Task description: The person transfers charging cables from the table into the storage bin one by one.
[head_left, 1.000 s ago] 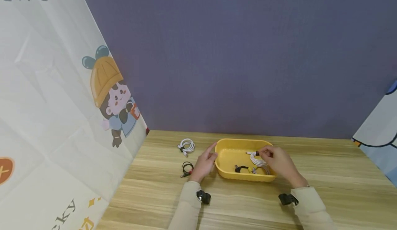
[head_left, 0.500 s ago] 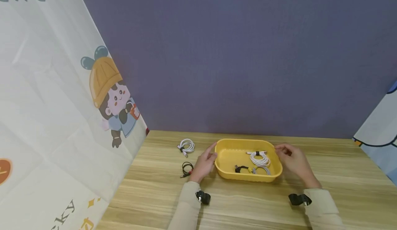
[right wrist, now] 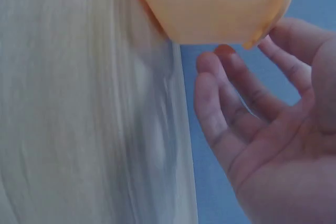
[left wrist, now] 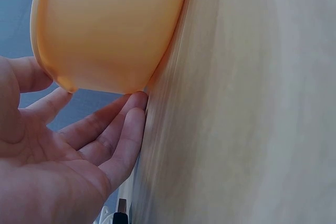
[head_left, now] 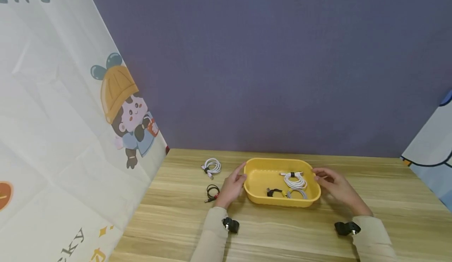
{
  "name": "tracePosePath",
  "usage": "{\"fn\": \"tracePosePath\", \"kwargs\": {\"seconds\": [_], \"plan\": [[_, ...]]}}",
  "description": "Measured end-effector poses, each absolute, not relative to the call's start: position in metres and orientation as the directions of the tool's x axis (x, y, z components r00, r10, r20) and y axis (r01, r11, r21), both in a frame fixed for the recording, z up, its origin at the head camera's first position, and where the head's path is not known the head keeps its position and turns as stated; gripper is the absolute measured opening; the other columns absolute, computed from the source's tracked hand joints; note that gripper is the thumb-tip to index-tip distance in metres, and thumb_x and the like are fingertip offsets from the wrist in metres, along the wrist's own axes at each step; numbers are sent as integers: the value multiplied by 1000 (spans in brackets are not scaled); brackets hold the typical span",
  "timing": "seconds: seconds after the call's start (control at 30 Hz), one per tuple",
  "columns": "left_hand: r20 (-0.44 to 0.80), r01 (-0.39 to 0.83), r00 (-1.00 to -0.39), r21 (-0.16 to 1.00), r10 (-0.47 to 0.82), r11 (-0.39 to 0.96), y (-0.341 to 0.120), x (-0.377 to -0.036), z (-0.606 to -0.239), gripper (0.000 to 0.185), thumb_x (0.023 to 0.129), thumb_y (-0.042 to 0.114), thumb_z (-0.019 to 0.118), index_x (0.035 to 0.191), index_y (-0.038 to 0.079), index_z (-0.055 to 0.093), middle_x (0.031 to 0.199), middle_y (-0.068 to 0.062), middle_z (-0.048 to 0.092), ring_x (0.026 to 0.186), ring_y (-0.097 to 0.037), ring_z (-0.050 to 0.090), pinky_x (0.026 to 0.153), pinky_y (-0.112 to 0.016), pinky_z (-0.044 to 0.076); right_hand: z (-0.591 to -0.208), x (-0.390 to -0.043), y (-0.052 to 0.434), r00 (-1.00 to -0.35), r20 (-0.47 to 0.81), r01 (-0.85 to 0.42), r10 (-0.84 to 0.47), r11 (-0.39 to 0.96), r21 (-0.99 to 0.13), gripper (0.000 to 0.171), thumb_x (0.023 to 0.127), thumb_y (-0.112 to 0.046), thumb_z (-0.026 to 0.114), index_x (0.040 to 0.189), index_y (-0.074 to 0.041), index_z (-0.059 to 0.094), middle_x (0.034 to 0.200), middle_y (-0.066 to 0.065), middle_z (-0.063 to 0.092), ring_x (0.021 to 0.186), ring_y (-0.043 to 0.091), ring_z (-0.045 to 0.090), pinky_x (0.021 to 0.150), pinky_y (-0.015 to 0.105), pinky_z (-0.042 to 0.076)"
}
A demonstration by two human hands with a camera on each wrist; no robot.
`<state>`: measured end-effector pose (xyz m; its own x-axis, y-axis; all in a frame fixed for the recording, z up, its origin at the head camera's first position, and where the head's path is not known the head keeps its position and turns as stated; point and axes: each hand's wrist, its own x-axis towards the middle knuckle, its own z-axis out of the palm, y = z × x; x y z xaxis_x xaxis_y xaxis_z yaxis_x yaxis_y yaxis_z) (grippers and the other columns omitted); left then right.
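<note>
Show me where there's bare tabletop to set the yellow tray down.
Bare wood lies right of the right hand toward the blue-edged panel, and in front of the yellow tray between the sleeves. Left is crowded: the white cable and black cable lie beside the left hand.

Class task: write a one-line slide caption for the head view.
Two hands flank a yellow tray of coiled cables on a wooden table.

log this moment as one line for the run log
left hand: open, at yellow tray left end | right hand: open, by right end | in tray: white cable, black cable | on table: two coiled cables
</note>
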<state>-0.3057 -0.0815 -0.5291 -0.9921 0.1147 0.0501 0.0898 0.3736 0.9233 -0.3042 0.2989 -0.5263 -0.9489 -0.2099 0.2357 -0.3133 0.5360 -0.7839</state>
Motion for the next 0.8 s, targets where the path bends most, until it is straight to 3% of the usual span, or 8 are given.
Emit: {"fn": "tracePosePath", "kwargs": {"seconds": [0.17, 0.3, 0.43, 0.53, 0.8], "plan": [[45, 86, -992, 925, 117, 371, -81, -306, -528, 49, 108, 30, 51, 155, 38, 43, 120, -15, 72, 61, -17, 56, 56, -27, 46, -527, -304, 303, -948, 185, -300, -260, 533, -791, 45, 107, -28, 55, 145, -3, 54, 134, 25, 62, 99, -11, 57, 78, 23, 57], [38, 78, -993, 927, 115, 367, -81, -307, -526, 48, 108, 29, 51, 153, 44, 43, 120, -15, 72, 62, -17, 57, 56, -27, 46, -527, -305, 306, -941, 179, -322, -289, 588, -742, 47, 108, -31, 52, 149, -8, 52, 148, 23, 55, 113, -17, 47, 88, 16, 50], [38, 78, -993, 926, 116, 369, -81, -307, -526, 49, 108, 30, 51, 154, 43, 43, 121, -15, 72, 63, -16, 57, 57, -26, 46, -528, -306, 308, -931, 169, -342, -324, 610, -715, 48, 110, -29, 49, 153, -8, 48, 155, 24, 47, 132, 19, 54, 93, 14, 45], [38, 79, -992, 924, 117, 373, -81, -307, -527, 49, 108, 32, 51, 155, 41, 42, 121, -14, 72, 63, -16, 57, 57, -27, 46, -528, -307, 309, -925, 157, -348, -345, 610, -712, 50, 110, -29, 47, 155, -8, 44, 158, 26, 41, 139, 46, 44, 94, 10, 41], [28, 70, -993, 929, 117, 363, -82, -307, -530, 48, 108, 33, 50, 152, 48, 42, 119, -12, 72, 61, -14, 55, 56, -27, 46, -529, -305, 311, -920, 135, -344, -369, 590, -730, 52, 111, -29, 45, 158, -8, 40, 161, 27, 35, 141, 51, 37, 95, 6, 37]]}}
